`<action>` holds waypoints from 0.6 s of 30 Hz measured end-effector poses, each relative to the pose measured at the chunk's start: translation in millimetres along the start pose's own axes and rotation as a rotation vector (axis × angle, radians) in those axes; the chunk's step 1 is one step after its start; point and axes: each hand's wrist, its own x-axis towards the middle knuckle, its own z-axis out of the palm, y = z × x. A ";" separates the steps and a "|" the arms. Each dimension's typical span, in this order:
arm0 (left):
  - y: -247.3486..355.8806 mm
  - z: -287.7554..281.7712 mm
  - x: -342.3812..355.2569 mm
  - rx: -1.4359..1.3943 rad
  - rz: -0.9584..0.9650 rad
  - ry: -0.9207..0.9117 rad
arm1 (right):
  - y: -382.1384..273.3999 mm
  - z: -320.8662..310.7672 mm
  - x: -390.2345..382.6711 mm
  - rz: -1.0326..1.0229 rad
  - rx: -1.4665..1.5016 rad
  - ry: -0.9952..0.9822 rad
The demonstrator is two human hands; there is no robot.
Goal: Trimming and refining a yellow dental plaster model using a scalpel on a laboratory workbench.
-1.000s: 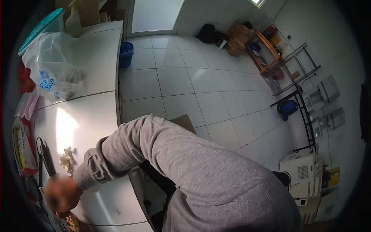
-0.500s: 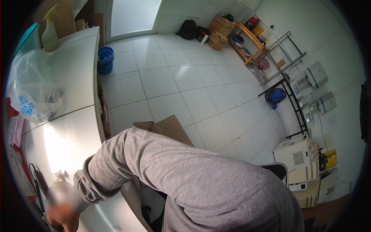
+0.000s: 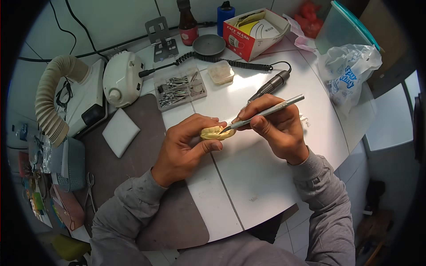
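While the left hand (image 3: pixel 183 144) keeps a firm pinch, the yellow piece (image 3: pixel 211 133) sits between its thumb and index finger, above the table (image 3: pixel 266 177). The thumb presses along the near edge and the index finger curls over the far side, so the piece juts out to the right past both fingertips. Its left end tucks in toward the palm.

The right hand (image 3: pixel 280 128) holds a knife (image 3: pixel 284 104) like a pen, thumb on the near side and index finger stretched along it toward the blade. The handle slants up to the right, and the blade's tip points down at the top of the piece, just beside the left fingertips. The right fingertips are close by the piece's right end; whether they touch it, I cannot tell.

Behind the right hand lies a handpiece (image 3: pixel 278 80), with a bit box (image 3: pixel 184 102) farther left and a small tub (image 3: pixel 220 72) between them. A white pad (image 3: pixel 121 133) rests on the dark mat (image 3: pixel 173 217), left of the left hand. At the back stands a red carton (image 3: pixel 237 42).
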 end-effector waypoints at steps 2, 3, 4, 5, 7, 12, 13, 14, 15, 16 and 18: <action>0.0 1.6 -3.2 -0.026 0.005 0.022 | 0.6 3.8 -0.3 -0.004 0.002 0.001; -0.9 3.1 -2.9 -0.054 0.004 0.024 | 0.1 2.9 -1.1 -0.007 0.004 0.022; -1.9 3.6 -1.7 -0.057 0.011 0.027 | 0.3 0.9 -1.5 -0.009 -0.002 0.018; -3.0 4.0 -0.5 -0.024 0.022 0.022 | 0.9 -1.3 -2.0 -0.019 -0.023 0.009; -4.2 5.0 1.7 0.006 0.036 0.015 | -0.1 -1.6 -2.8 -0.039 -0.042 0.005; -5.2 5.2 3.9 0.011 0.044 0.029 | 2.1 -4.3 -2.5 -0.045 -0.053 -0.001; -5.2 4.7 4.3 0.011 0.044 0.029 | 2.6 -5.0 -2.3 -0.046 -0.071 -0.015; -4.8 4.3 4.9 0.020 0.046 0.025 | 2.6 -4.9 -2.1 -0.046 -0.072 -0.014; -4.4 3.8 4.9 0.030 0.048 0.021 | 2.5 -4.1 -1.8 -0.058 -0.085 -0.017; -4.1 3.6 4.8 0.030 0.048 0.020 | 2.2 -3.6 -1.6 -0.071 -0.099 -0.019; -3.6 3.7 4.6 0.024 0.049 0.027 | 1.3 -3.6 -1.6 -0.069 -0.112 -0.021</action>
